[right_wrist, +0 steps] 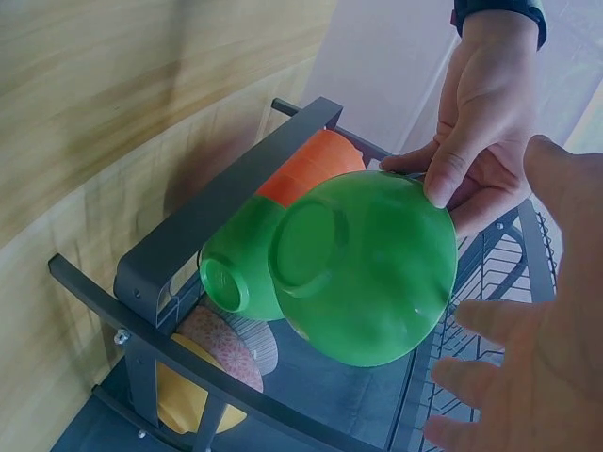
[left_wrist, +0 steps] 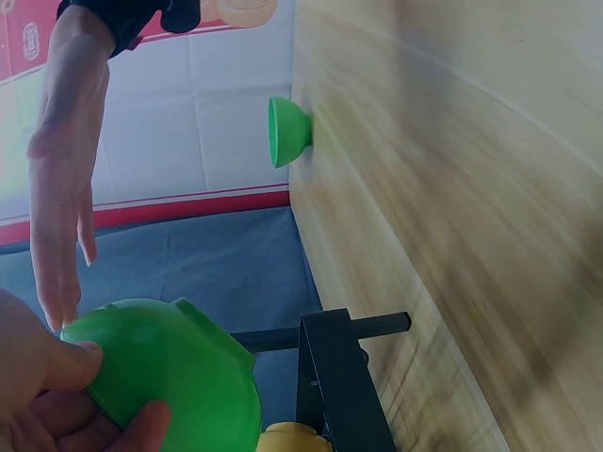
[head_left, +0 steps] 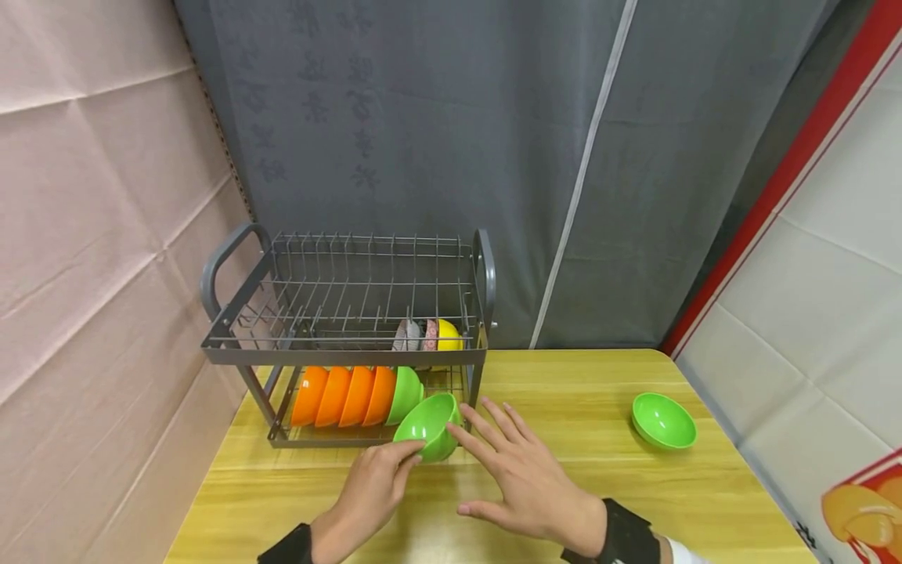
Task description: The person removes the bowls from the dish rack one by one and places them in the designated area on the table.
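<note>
A green bowl (head_left: 428,427) is held tilted in front of the rack's lower tier, its rim pinched between the thumb and fingers of my left hand (head_left: 373,482). To its right my right hand (head_left: 517,478) is spread, fingers extended beside the bowl; whether the fingertips touch it I cannot tell. In the right wrist view the underside of the held bowl (right_wrist: 367,268) faces the camera. On the lower tier, several orange bowls (head_left: 341,397) stand on edge in a row, with another green bowl (head_left: 405,394) at the row's right end.
The two-tier grey dish rack (head_left: 345,357) stands at the table's back left. Behind its upper front rail show a yellow bowl (head_left: 449,335) and patterned bowls (head_left: 407,335). A third green bowl (head_left: 664,421) sits upright on the wooden table (head_left: 564,392) at right. A grey curtain hangs behind.
</note>
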Available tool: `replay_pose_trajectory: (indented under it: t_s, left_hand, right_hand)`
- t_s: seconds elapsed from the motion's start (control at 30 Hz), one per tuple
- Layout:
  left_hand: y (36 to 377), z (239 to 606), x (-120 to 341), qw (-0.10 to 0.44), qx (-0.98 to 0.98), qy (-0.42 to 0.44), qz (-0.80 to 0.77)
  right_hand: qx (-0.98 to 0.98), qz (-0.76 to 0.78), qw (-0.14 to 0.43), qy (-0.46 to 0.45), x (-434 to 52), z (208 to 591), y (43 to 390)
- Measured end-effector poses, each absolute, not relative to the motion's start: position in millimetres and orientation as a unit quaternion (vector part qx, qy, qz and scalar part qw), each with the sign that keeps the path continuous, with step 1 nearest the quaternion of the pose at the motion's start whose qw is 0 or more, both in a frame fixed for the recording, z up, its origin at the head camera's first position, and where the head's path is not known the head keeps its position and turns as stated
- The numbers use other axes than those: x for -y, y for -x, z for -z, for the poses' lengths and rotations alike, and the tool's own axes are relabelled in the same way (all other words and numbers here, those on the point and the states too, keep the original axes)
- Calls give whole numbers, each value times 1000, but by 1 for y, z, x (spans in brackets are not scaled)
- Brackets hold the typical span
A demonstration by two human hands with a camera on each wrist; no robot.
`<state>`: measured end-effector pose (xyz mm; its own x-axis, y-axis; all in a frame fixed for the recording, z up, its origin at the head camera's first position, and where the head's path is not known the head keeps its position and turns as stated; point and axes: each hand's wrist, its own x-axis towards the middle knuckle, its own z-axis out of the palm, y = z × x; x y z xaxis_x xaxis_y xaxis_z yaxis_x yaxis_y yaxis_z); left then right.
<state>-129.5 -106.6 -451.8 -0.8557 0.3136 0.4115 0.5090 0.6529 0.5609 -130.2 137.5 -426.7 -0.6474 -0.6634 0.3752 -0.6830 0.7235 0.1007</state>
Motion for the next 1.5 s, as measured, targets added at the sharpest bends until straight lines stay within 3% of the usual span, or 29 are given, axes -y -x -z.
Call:
replay_pose_trajectory:
  t_s: [0.87,1.5]
  left_hand:
    - [112,462,108,244,881,347,210]
    - [111,464,109,275,858,399,172]
  right_hand:
    - [895,7,164,-415,-125,438,129]
    - [868,24,137,-477,-121,435,132]
